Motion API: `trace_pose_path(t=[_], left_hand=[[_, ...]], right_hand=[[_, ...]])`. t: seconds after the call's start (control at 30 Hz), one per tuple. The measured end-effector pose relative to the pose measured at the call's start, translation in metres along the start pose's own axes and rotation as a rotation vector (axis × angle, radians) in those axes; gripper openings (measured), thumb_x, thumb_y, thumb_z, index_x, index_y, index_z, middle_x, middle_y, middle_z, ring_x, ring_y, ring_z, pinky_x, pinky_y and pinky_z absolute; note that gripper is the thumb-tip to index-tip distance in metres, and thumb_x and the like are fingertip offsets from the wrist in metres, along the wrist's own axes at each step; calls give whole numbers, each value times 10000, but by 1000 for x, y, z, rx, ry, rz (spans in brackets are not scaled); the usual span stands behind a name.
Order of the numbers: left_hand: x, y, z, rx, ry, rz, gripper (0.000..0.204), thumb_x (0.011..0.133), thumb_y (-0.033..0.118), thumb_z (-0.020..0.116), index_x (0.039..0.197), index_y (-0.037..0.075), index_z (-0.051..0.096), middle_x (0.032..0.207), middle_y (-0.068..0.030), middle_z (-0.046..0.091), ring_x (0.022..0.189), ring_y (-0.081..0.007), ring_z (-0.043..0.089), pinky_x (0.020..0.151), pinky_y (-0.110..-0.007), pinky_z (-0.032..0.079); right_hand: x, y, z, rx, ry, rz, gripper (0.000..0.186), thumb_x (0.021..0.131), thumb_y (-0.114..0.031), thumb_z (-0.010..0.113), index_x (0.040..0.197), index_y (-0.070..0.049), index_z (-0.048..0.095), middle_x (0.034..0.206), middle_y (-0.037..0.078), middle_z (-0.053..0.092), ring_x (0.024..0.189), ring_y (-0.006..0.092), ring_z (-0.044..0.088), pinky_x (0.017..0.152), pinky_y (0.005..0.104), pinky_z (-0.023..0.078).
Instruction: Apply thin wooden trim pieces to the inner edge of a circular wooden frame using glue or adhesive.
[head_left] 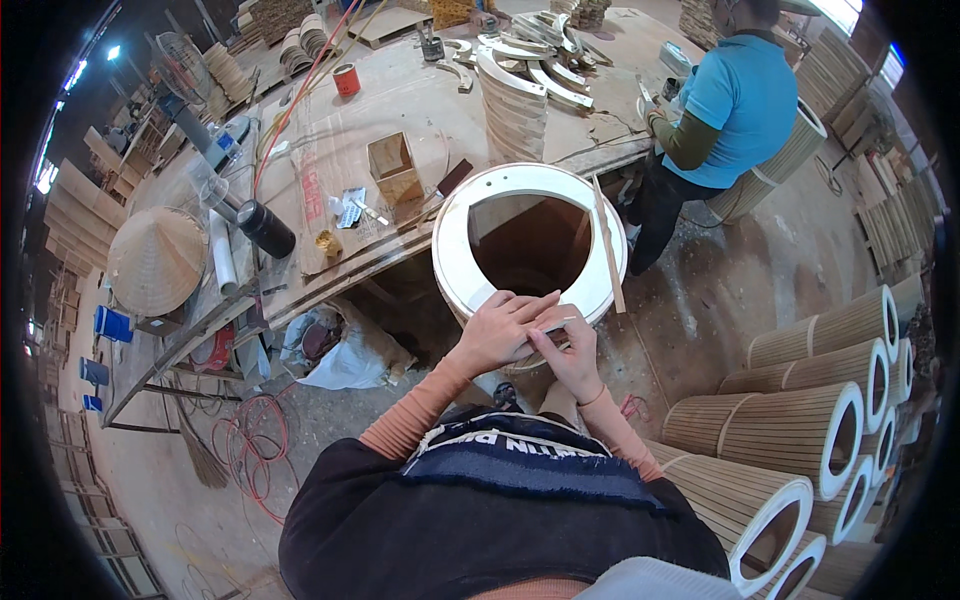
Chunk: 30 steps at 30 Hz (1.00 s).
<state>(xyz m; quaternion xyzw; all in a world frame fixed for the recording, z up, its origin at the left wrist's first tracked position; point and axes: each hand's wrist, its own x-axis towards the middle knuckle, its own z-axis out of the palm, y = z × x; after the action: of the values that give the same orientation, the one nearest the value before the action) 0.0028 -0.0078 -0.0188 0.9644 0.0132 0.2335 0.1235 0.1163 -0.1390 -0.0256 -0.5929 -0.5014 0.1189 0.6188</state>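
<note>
A tapered wooden drum with a white top ring and a dark hollow middle stands in front of me. My left hand lies on the near side of the ring, its fingers stretched over toward my right hand. My right hand is closed at the near rim, touching the left, around a small, thin, pale item too small to name. A long thin wooden strip rests across the ring's right side.
The workbench carries a wooden box, a black flask, a red can and curved white pieces. A person in blue works at the right. Drums lie stacked lower right; a white sack and red hose are on the floor.
</note>
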Motion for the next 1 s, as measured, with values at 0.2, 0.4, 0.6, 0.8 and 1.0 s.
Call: trace_pose_path(t=[0.2,0.4,0.6,0.8,1.0], left_hand=[[-1,-1,3,8,29,9,486,823,318,674,1241,72,664,1429,-37,570,1087,-171,639,939,-351,470],[-2,-2,5,29,14,13,564,817,346,672,1305,68,623,1425,-29,571,1079,-165,639,940,-354,472],[-2,-1,3,63,-9,28,579,811,359,672,1312,75,619,1435,-21,562,1085,-157,634,951,-353,469],[-2,-1,3,69,-13,28,579,804,361,679,1305,77,626,1439,-22,560,1097,-156,628,961,-351,467],[-3,0,5,44,-11,-2,591,787,348,696,1309,81,623,1436,-21,561,1104,-161,627,970,-356,467]], right_hand=[[0,2,-4,-2,-28,-69,132,848,-107,743,917,-34,657,911,97,645,819,224,636,683,300,519],[-2,1,-8,31,-60,-77,136,819,-34,750,920,-39,658,959,101,653,858,233,643,719,309,530],[-3,2,-10,28,-71,-91,146,810,-5,730,938,-38,668,986,104,661,905,244,646,764,313,535],[-4,3,-11,7,-74,-99,152,804,-7,718,947,-42,677,989,108,671,933,252,647,783,319,537],[-4,1,-10,-2,-57,-105,148,798,-13,731,937,-44,689,976,100,681,930,242,648,778,312,540]])
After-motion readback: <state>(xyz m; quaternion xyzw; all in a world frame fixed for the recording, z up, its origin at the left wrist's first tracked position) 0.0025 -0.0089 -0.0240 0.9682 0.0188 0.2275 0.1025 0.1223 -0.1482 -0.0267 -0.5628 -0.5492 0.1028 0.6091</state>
